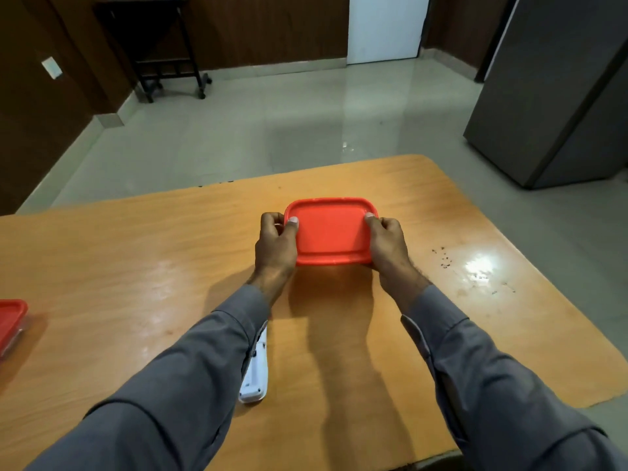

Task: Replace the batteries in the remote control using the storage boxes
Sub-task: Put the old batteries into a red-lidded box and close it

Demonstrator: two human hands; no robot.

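A storage box with a red lid (pixel 331 231) is at the middle of the wooden table (pixel 136 266), held from both sides. My left hand (pixel 276 244) grips its left end with the thumb on the lid. My right hand (pixel 387 241) grips its right end the same way. The lid is on, so the contents are hidden. A white remote control (pixel 256 372) lies on the table nearer to me, partly covered by my left sleeve. A second red-lidded storage box (pixel 10 322) sits at the table's left edge, cut off by the frame.
The table's far edge and rounded right corner border a shiny tiled floor (pixel 272 124). A grey cabinet (pixel 557 90) stands at the right. A dark wheeled stand (pixel 163 56) is at the back left. Small dark specks (pixel 445 258) mark the table at the right.
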